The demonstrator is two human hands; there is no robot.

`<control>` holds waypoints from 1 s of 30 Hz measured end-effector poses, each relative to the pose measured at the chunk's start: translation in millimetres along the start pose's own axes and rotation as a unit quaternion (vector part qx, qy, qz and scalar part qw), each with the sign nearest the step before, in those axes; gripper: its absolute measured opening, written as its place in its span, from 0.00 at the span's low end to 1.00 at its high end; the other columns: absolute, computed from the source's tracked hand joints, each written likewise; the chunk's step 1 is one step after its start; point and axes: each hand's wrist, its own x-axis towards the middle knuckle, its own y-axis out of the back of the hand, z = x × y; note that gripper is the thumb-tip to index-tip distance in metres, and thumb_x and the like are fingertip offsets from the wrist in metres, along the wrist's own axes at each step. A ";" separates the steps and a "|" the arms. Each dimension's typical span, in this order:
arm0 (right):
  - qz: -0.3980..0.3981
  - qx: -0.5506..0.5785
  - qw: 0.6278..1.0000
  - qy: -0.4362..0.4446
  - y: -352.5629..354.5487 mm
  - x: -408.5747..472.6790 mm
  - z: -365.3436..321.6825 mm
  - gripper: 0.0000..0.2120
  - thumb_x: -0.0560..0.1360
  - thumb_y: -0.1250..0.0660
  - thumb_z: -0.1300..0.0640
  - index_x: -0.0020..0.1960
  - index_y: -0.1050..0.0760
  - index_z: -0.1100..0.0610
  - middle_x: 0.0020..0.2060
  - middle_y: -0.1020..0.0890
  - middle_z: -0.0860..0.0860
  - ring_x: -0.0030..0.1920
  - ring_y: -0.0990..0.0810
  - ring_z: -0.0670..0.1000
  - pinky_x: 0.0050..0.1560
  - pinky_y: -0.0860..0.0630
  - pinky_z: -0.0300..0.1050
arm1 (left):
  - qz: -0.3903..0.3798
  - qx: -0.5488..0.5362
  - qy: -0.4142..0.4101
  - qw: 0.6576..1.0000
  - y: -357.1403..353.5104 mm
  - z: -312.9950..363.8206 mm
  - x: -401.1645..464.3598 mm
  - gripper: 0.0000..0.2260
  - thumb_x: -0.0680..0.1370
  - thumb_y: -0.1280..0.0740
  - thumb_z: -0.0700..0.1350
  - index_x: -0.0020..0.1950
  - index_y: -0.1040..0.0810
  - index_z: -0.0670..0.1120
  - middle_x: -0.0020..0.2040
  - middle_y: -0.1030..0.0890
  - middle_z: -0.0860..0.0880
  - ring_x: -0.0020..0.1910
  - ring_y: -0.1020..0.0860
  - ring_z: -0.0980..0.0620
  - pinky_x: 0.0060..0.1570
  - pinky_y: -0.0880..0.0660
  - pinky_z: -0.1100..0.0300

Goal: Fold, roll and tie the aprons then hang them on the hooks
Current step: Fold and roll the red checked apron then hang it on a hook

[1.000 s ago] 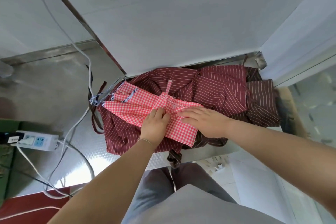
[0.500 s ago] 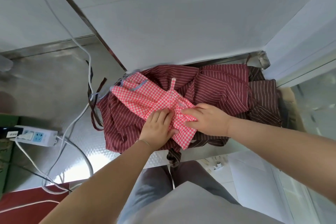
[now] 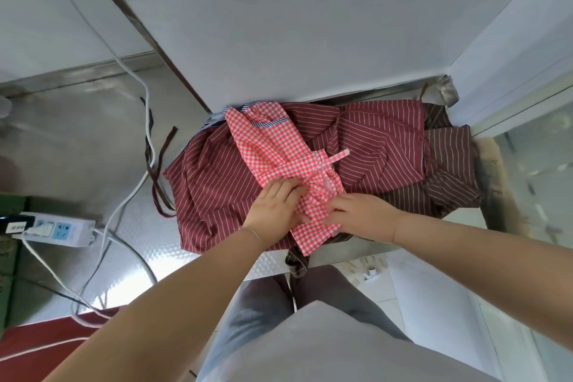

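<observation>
Checked apron turned; striped aprons beneath.

Bright, even daylight; glare on the steel counter; wide-angle bending and softness at edges.

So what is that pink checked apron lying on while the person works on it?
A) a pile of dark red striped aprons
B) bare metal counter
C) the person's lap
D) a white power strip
A: the pink checked apron lies on top of the striped aprons heaped on the metal counter, with the left hand and right hand both on its near end; the power strip sits off to the side.
</observation>
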 end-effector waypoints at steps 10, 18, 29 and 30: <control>-0.141 0.347 0.873 -0.312 27.0 43.1 13.9 0.14 0.73 0.28 0.49 0.55 0.20 0.55 0.41 0.23 0.47 0.40 0.29 0.45 0.38 0.34 0.40 | 0.017 -0.093 0.127 0.987 20.7 -9.3 20.9 0.07 0.74 0.29 0.48 0.42 0.16 0.46 0.41 0.20 0.50 0.43 0.25 0.47 0.43 0.24 0.49; -0.245 0.286 0.861 -0.341 35.3 78.8 24.2 0.17 0.75 0.31 0.47 0.36 0.29 0.58 0.30 0.33 0.48 0.31 0.35 0.46 0.30 0.38 0.38 | -0.094 -0.150 0.208 0.962 49.8 10.0 34.3 0.15 0.79 0.37 0.56 0.53 0.20 0.46 0.52 0.25 0.50 0.48 0.24 0.51 0.49 0.23 0.55; -0.301 0.150 0.869 -0.363 40.5 108.7 9.0 0.24 0.76 0.33 0.44 0.62 0.27 0.61 0.36 0.29 0.48 0.42 0.26 0.50 0.43 0.29 0.42 | 0.049 -0.191 0.237 0.951 16.5 40.7 -16.3 0.08 0.77 0.31 0.40 0.53 0.18 0.50 0.53 0.24 0.50 0.50 0.30 0.48 0.50 0.29 0.57; -0.285 0.153 0.876 -0.358 42.1 104.0 7.6 0.25 0.76 0.33 0.42 0.62 0.27 0.61 0.37 0.28 0.48 0.41 0.25 0.50 0.41 0.29 0.42 | 0.046 -0.241 0.270 0.931 16.2 40.7 -15.2 0.08 0.77 0.32 0.39 0.52 0.18 0.50 0.52 0.25 0.51 0.50 0.31 0.50 0.51 0.31 0.58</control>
